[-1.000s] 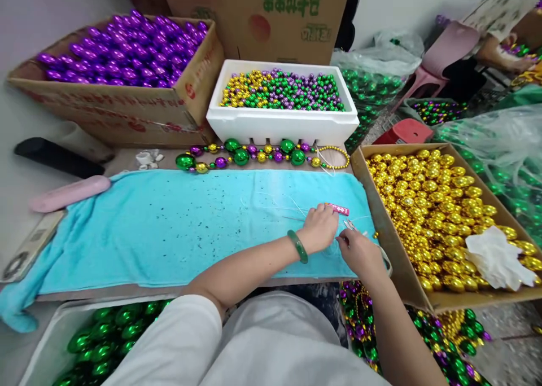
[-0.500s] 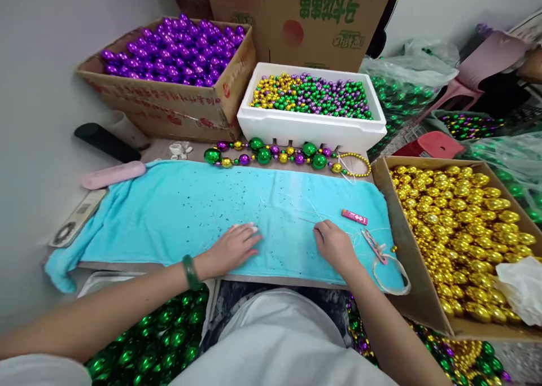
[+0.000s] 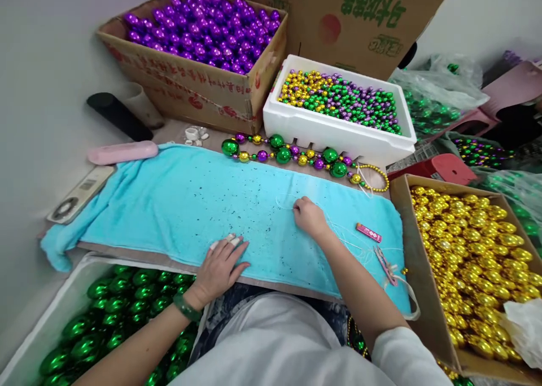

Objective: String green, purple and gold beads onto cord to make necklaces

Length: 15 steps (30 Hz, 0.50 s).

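Observation:
My left hand (image 3: 221,264) lies flat near the front edge of the blue towel (image 3: 178,205), fingers spread, with white wraps on some fingertips. Dark specks dot the cloth around it. My right hand (image 3: 309,214) is above the middle of the towel, its fingers pinched at a thin white thread (image 3: 284,201); a needle is not clearly seen. More thread trails right towards a pink lighter (image 3: 368,232) and pink scissors (image 3: 385,266). A strand of green, purple and gold beads (image 3: 283,155) lies along the towel's back edge.
Behind stand a carton of purple beads (image 3: 203,30) and a white foam box (image 3: 339,127) of small beads. A carton of gold beads (image 3: 474,262) is at the right. Green beads (image 3: 139,295) fill a tub at the front left. A pink case (image 3: 122,152) lies left.
My right hand has moved left and away from me over the towel, drawing the thread along. My left hand has shifted slightly left and nearer to me. The view has turned.

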Tool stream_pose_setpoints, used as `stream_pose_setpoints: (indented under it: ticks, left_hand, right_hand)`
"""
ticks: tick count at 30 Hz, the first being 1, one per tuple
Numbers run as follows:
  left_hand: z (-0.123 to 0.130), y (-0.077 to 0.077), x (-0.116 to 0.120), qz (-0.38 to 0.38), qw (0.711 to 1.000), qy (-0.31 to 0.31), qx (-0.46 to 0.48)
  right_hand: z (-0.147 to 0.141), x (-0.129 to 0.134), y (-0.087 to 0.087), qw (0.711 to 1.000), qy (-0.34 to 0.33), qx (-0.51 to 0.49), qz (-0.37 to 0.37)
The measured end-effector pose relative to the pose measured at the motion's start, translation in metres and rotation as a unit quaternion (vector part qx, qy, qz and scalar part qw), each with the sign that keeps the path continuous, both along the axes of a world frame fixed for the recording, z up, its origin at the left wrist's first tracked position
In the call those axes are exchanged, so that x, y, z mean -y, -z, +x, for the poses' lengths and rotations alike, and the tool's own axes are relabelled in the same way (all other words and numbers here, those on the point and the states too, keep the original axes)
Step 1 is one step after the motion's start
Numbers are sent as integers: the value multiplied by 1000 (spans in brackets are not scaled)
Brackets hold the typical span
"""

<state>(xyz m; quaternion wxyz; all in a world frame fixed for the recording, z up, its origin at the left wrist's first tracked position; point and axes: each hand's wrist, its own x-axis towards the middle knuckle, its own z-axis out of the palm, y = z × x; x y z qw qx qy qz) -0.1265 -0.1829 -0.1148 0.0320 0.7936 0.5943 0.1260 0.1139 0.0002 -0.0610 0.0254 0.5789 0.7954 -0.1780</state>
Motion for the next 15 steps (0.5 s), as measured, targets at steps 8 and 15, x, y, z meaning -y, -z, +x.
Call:
stream_pose_setpoints:
  ticks: [8, 15]
  left_hand:
    - [6, -6, -8, 25, 1000, 3, -1]
    - [-9, 6, -4, 105, 993, 38, 31]
  right_hand:
    - [86, -40, -11, 963, 239, -99, 79]
    - [111, -9, -33, 960, 268, 67, 45]
